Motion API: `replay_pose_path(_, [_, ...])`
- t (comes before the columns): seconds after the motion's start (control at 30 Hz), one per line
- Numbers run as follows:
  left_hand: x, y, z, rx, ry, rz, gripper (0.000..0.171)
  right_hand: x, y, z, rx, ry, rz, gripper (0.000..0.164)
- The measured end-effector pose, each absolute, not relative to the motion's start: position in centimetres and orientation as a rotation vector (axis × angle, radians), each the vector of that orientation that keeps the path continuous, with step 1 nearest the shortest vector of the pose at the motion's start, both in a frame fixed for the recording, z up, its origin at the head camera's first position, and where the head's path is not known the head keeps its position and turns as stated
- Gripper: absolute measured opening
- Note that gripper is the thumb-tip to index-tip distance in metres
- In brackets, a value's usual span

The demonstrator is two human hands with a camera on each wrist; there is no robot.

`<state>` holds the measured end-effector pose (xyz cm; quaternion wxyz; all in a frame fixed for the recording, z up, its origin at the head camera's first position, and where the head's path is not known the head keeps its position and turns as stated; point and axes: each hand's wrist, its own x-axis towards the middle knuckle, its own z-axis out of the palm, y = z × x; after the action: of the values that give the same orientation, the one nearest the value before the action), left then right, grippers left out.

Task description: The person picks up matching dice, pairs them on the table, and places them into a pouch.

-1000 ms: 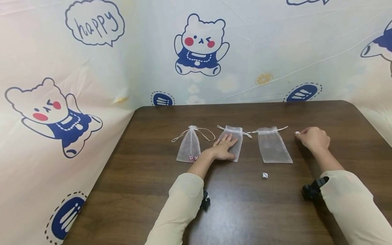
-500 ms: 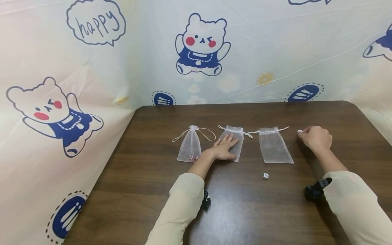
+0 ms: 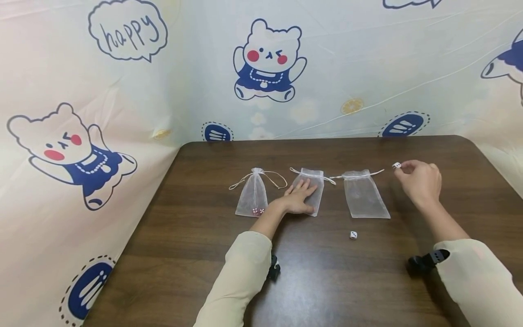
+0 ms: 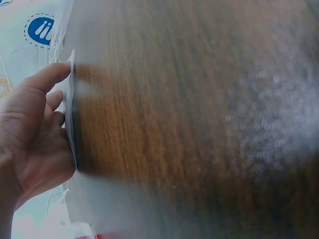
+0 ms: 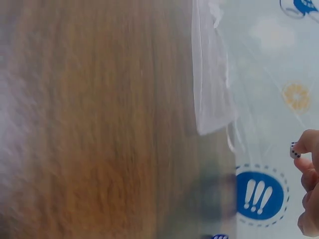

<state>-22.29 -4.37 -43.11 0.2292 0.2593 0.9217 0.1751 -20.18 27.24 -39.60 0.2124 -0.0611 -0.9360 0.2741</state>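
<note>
My left hand (image 3: 300, 198) lies with fingers spread on the middle sheer white drawstring bag (image 3: 317, 198); the left wrist view has the palm side of this hand (image 4: 35, 119) at the bag's edge. On the right, my right hand (image 3: 421, 182) pinches a white die (image 3: 397, 165) between thumb and fingertip. The right wrist view gives the die (image 5: 294, 150) with its dark pips at the tips of the hand (image 5: 310, 174). Left of that hand, another sheer bag (image 3: 365, 197) lies flat. A second white die (image 3: 353, 235) sits on the table in front of it.
A third sheer bag (image 3: 250, 195), drawn together at its neck, holds red dice (image 3: 258, 211) at the left. A blue die (image 5: 220, 236) peeks in at the bottom of the right wrist view. Behind the brown table (image 3: 171, 254) hangs a printed cloth (image 3: 196, 68).
My right hand has risen slightly toward the back with the pinched white die, fingers now more extended. The left hand has stayed on the middle bag.
</note>
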Motion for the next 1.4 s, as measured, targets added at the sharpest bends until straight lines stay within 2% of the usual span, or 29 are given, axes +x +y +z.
replay_pose_path(0.6, [-22.4,-4.3,-43.2,0.717,2.539,0.474,0.077,-17.6,21.4,-37.2,0.187,-2.364,0.82,0.009])
replay_pose_path(0.97, [-22.5,-4.3,-43.4,0.718,2.541,0.467,0.077,-16.2,18.9,-36.5,0.388,-2.44,0.785,0.011])
replay_pose_path(1.4, [-22.6,-4.3,-43.4,0.719,2.538,0.472,0.077,-15.2,17.1,-37.5,0.872,-2.66,0.518,0.009])
